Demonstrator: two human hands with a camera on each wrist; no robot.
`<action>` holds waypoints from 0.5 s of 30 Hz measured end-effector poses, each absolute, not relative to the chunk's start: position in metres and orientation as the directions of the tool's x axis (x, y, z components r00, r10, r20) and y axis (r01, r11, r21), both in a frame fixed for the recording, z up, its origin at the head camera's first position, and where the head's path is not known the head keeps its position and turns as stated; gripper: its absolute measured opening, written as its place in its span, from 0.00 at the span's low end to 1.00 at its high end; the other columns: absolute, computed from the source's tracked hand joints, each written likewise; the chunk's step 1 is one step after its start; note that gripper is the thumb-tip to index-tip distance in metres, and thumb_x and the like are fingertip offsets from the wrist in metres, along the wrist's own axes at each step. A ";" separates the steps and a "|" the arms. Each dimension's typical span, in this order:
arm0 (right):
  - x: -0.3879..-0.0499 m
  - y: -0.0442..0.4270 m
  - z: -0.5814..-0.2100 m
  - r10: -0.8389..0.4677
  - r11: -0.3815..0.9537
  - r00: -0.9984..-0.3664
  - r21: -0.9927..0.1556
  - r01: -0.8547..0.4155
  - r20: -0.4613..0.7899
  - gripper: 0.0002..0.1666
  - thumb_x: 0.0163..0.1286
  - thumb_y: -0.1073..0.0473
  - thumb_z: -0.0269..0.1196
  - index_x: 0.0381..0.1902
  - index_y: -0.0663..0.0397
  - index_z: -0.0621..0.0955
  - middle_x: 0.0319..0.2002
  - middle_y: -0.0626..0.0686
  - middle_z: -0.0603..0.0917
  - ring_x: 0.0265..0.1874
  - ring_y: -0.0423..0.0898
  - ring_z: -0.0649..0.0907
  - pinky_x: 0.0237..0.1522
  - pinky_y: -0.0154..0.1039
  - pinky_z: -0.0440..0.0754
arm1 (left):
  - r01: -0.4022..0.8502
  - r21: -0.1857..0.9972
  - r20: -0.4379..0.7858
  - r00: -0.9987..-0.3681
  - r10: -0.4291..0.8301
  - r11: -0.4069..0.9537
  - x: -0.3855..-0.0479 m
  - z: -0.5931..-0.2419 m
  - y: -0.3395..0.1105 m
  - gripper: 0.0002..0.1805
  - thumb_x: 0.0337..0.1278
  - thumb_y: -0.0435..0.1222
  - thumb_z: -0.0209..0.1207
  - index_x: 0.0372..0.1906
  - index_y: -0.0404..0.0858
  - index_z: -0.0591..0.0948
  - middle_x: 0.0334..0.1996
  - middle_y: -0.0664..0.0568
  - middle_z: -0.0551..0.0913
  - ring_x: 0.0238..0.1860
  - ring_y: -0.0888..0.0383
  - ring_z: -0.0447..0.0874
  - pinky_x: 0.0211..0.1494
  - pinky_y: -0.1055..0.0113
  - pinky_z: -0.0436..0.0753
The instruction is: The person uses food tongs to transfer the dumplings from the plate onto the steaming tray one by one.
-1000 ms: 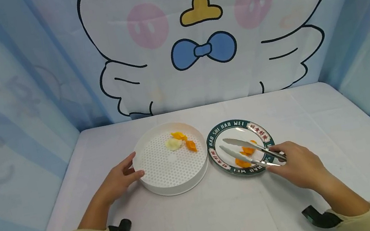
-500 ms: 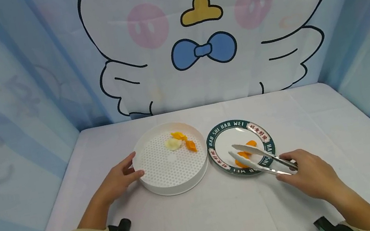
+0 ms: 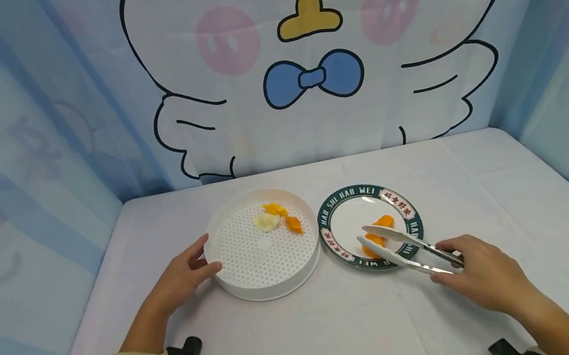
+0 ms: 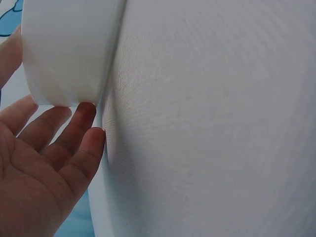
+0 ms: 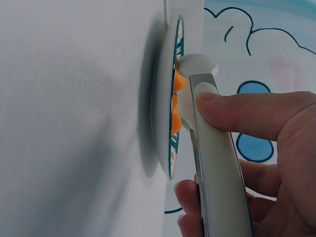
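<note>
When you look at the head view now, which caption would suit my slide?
Tongs held over orange pieces on a plate, beside a white tray.

Head cam looked forward and down, farthest off: table [image 3: 292,347] lower half, backdrop [image 3: 333,131] upper half. Left-wrist cam sat close, low, rolled sideways, facing tray [image 4: 69,54] at upper left. Right-wrist cam likewise: plate [image 5: 162,103] edge-on near centre, tongs [image 5: 221,182] lower right. Head shared tray with left wrist, plate and tongs with right.
</note>
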State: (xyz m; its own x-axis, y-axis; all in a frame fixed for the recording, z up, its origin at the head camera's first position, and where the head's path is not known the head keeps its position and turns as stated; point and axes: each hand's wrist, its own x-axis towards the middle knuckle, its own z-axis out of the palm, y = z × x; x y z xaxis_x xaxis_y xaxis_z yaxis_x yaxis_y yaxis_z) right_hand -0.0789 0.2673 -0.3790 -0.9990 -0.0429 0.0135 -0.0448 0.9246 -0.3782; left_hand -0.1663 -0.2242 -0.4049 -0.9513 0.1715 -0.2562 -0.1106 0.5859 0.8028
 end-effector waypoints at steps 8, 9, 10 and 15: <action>-0.079 0.269 -0.381 -0.073 0.916 -0.997 -0.392 -0.082 0.039 0.33 0.57 0.50 0.75 0.55 0.64 0.81 0.40 0.54 0.80 0.32 0.47 0.75 0.28 0.40 0.69 | -0.107 0.801 -0.254 -0.952 0.173 0.589 -0.165 -0.404 -0.223 0.46 0.68 0.46 0.62 0.81 0.42 0.50 0.77 0.34 0.53 0.72 0.35 0.61 0.66 0.39 0.67; -0.080 0.269 -0.381 -0.074 0.916 -0.996 -0.393 -0.085 0.041 0.32 0.57 0.51 0.75 0.55 0.64 0.82 0.39 0.53 0.79 0.31 0.47 0.75 0.27 0.40 0.68 | -0.108 0.802 -0.255 -0.952 0.172 0.588 -0.165 -0.404 -0.223 0.46 0.68 0.46 0.62 0.81 0.42 0.50 0.77 0.35 0.53 0.72 0.35 0.60 0.67 0.39 0.67; -0.080 0.268 -0.382 -0.074 0.915 -0.996 -0.393 -0.085 0.043 0.31 0.57 0.52 0.75 0.55 0.64 0.82 0.38 0.53 0.79 0.31 0.47 0.74 0.27 0.40 0.68 | -0.109 0.802 -0.256 -0.951 0.172 0.588 -0.165 -0.404 -0.223 0.46 0.67 0.46 0.62 0.81 0.42 0.50 0.77 0.35 0.53 0.72 0.35 0.60 0.67 0.39 0.67; -0.084 0.265 -0.384 -0.068 0.911 -0.997 -0.405 -0.078 0.037 0.31 0.58 0.52 0.75 0.55 0.65 0.82 0.37 0.52 0.79 0.31 0.47 0.74 0.28 0.40 0.68 | -0.110 0.805 -0.256 -0.951 0.174 0.583 -0.165 -0.404 -0.223 0.46 0.67 0.45 0.62 0.81 0.42 0.50 0.77 0.35 0.53 0.72 0.35 0.60 0.67 0.39 0.67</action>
State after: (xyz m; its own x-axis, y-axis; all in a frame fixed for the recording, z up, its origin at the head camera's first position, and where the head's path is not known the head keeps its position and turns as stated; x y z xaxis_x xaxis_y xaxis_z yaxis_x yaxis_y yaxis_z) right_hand -0.0843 0.2654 -0.3836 -0.9970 -0.0684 0.0368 -0.0775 0.9112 -0.4046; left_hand -0.1649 -0.2232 -0.4038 -0.9507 0.1744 -0.2563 -0.1100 0.5833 0.8047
